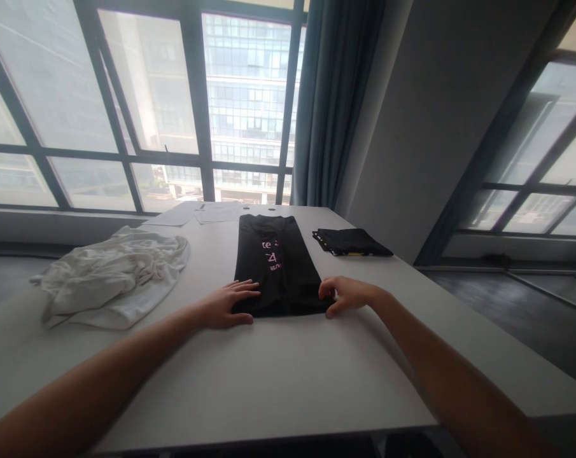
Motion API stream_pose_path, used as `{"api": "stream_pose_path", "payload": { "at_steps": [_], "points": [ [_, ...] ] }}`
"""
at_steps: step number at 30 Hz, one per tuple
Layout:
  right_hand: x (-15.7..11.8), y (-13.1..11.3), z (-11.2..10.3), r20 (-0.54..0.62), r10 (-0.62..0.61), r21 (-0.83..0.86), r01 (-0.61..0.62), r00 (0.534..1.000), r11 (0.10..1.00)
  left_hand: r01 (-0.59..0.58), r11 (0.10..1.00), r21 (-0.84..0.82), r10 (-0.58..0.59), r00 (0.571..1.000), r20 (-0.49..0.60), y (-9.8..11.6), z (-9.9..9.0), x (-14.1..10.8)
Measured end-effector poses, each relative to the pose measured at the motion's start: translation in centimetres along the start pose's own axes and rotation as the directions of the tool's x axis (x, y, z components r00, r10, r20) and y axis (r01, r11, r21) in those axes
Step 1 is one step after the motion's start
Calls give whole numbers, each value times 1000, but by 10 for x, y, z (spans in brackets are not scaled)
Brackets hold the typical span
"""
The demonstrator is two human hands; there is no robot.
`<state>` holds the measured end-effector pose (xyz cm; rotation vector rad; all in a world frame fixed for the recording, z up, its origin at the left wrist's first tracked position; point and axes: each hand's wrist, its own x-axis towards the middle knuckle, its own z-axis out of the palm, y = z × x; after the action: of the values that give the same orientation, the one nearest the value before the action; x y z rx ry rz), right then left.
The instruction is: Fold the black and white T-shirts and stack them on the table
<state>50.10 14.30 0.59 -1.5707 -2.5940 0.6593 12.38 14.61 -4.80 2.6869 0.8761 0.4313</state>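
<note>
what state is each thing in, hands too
printed black garment: folded long and narrow, lying flat
white cloth: crumpled heap
other black garment: folded
papers: lying flat
curtain: gathered
left hand: spread, fingers on the printed garment
right hand: curled at its near right corner, grip unclear

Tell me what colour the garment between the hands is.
The garment is black with a pale pinkish print, best seen in the head view.
</note>
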Motion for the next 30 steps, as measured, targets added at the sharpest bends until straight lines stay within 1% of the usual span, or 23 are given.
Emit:
{"api": "stream_pose_path", "payload": {
  "at_steps": [3, 7, 10, 15, 17, 19, 21, 23, 24, 25, 27, 28, 29, 30],
  "points": [
    [-2, -3, -2, 3, 37, -25, -36, 999, 999, 20, 1000, 20, -20, 1000, -10, 4, -1, -2],
    [-6, -5, -10, 43, 55, 45, -57, 998, 997, 49, 997, 64, -49, 999, -2, 12, -5, -1],
    [-9, -6, -13, 72, 78, 73, -83, 994, 994, 60, 993, 99, -61, 998, 8, 16, -11, -2],
    [-9, -4, -9, 159, 115, -5, -116, 981, 993, 38, 995, 94, -49, 992, 115, 19, -30, -7],
    [-9, -4, -7, 143, 133, -55, -126, 981, 991, 35, 995, 95, -47, 991, 122, 18, -34, -9],
    [-9, -3, -6, 62, 100, -94, -94, 993, 991, 32, 993, 116, -42, 995, 87, 18, -34, -9],
    [-7, 0, -5, -58, -6, -78, 1, 998, 997, 42, 989, 141, -46, 999, 24, 19, -31, -7],
    [-2, 5, -4, -209, -102, 13, 107, 973, 994, 82, 986, 147, -73, 995, -67, 18, -26, -5],
    [1, 8, -3, -291, -115, 76, 143, 950, 987, 106, 985, 135, -89, 988, -124, 17, -24, -4],
    [5, 11, -1, -375, -98, 142, 162, 922, 976, 126, 986, 113, -104, 977, -184, 16, -22, -3],
    [15, 17, 3, -514, -16, 253, 169, 858, 953, 146, 988, 52, -124, 945, -301, 14, -19, -1],
    [19, 19, 6, -558, 27, 291, 165, 829, 942, 147, 989, 19, -131, 927, -351, 13, -18, 0],
    [23, 21, 8, -582, 62, 321, 159, 811, 934, 144, 990, -9, -136, 911, -390, 12, -17, 0],
    [25, 21, 10, -585, 87, 348, 153, 806, 925, 139, 990, -32, -139, 897, -420, 12, -17, 1]
  ]
}}
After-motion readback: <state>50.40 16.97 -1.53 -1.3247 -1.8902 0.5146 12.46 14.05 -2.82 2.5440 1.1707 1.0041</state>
